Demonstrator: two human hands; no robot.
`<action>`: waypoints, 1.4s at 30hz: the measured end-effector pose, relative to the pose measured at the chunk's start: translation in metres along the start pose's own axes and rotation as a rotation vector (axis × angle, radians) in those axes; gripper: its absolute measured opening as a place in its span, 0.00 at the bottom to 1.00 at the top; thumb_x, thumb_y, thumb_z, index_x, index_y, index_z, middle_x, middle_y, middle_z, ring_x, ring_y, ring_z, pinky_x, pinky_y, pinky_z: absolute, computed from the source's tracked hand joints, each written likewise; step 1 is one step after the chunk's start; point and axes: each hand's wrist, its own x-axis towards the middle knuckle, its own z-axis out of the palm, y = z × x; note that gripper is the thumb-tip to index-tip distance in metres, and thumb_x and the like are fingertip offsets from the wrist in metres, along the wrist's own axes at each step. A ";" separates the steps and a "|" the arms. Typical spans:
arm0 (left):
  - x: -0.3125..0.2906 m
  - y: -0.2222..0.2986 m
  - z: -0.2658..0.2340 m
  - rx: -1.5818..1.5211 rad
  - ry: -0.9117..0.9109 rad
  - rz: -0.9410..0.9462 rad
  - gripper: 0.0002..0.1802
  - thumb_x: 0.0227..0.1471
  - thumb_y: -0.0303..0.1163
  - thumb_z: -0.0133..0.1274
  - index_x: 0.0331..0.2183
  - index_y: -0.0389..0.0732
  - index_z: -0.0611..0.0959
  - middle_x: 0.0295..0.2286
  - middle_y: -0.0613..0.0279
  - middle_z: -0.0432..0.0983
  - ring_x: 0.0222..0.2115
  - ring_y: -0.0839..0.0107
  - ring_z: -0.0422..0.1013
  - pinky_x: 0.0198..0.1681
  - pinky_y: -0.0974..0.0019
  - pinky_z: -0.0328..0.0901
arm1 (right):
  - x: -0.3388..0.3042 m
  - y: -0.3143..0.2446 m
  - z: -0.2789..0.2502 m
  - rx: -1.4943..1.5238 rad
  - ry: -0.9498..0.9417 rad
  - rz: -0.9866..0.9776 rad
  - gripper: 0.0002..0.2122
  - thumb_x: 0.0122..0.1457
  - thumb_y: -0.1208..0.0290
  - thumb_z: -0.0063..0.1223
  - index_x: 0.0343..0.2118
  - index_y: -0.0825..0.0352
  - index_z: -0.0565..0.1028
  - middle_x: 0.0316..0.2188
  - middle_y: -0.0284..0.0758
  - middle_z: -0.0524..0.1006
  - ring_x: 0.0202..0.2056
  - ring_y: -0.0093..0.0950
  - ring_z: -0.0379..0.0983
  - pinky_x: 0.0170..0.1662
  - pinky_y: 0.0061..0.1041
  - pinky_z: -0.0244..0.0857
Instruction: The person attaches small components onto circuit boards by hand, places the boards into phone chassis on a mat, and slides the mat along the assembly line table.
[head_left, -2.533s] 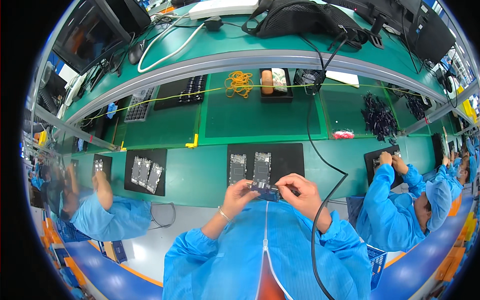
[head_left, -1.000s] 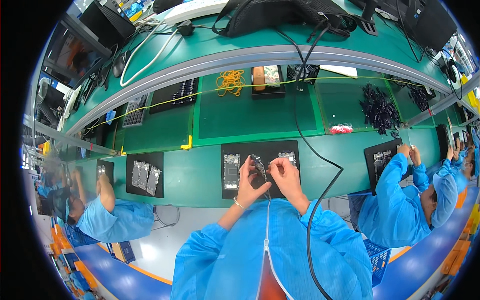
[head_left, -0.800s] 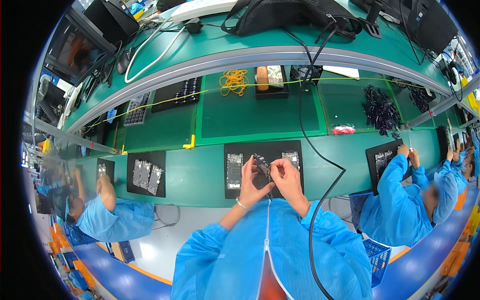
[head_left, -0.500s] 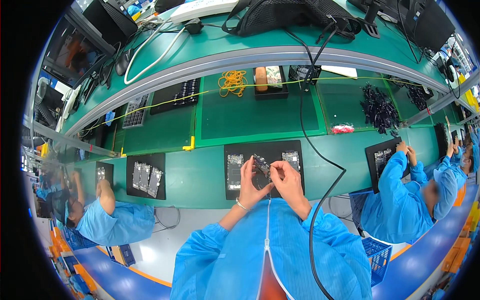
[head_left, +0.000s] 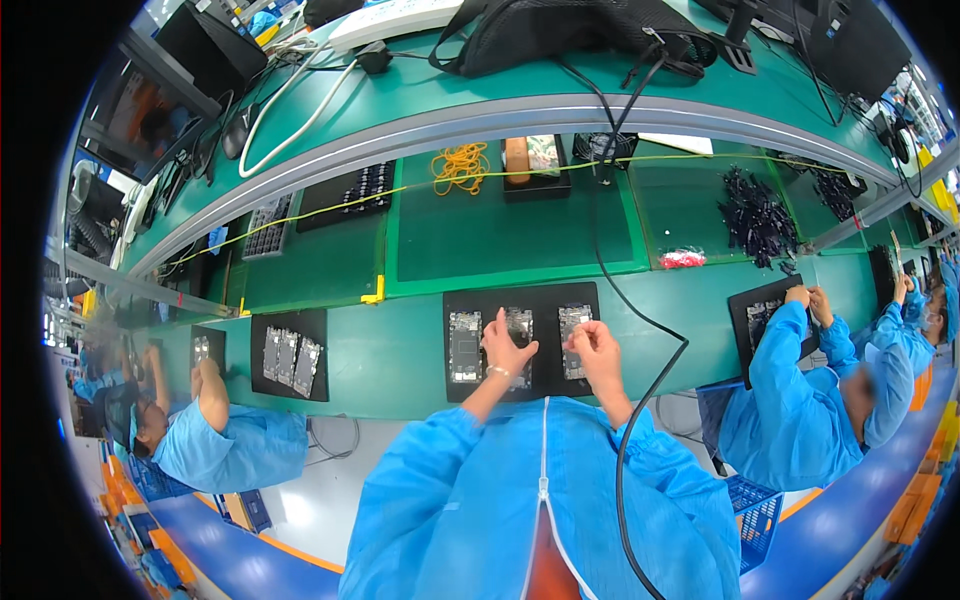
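Observation:
Three phone-sized units with exposed circuit boards lie side by side on a black mat [head_left: 545,385] before me. My left hand [head_left: 508,350] is over the middle circuit board unit [head_left: 521,323], thumb and forefinger apart, its palm covering part of that unit. The left circuit board unit [head_left: 464,345] lies untouched beside it. At the right circuit board unit [head_left: 573,322], my right hand [head_left: 600,360] hovers by the edge with fingertips pinched together. Whatever is between those fingertips, if anything, is too small to make out.
A black cable [head_left: 650,318] hangs down past my right forearm. Beyond the mat are yellow rubber bands [head_left: 460,168], a black tray [head_left: 537,188], a pile of dark small parts [head_left: 757,215] and a metal rail [head_left: 500,110]. Co-workers sit on both sides, with another black mat [head_left: 290,380] at left.
The middle unit, earlier held up and tilted between both hands, now lies flat on the mat. My left hand has spread over it; my right hand has moved right to the right unit.

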 end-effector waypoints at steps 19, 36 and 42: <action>-0.003 -0.079 -0.063 -0.048 0.122 -0.067 0.50 0.31 0.37 0.64 0.54 0.43 0.56 0.47 0.51 0.56 0.46 0.56 0.57 0.47 0.56 0.58 | -0.022 0.003 0.035 -0.133 -0.173 -0.019 0.07 0.54 0.72 0.48 0.30 0.71 0.70 0.25 0.32 0.75 0.29 0.18 0.72 0.33 0.15 0.65; -0.060 0.018 -0.128 -0.647 0.015 0.275 0.49 0.31 0.27 0.63 0.55 0.39 0.55 0.48 0.59 0.52 0.45 0.70 0.57 0.45 0.62 0.62 | -0.038 -0.052 0.098 -0.261 -0.172 -0.251 0.06 0.53 0.73 0.48 0.31 0.70 0.69 0.25 0.35 0.75 0.27 0.23 0.74 0.30 0.21 0.67; -0.060 0.023 -0.129 -0.588 0.056 0.253 0.49 0.30 0.27 0.63 0.54 0.40 0.56 0.48 0.59 0.53 0.45 0.69 0.57 0.45 0.62 0.62 | -0.041 -0.057 0.097 -0.264 -0.179 -0.246 0.06 0.52 0.73 0.49 0.32 0.69 0.70 0.26 0.36 0.75 0.28 0.24 0.74 0.31 0.22 0.67</action>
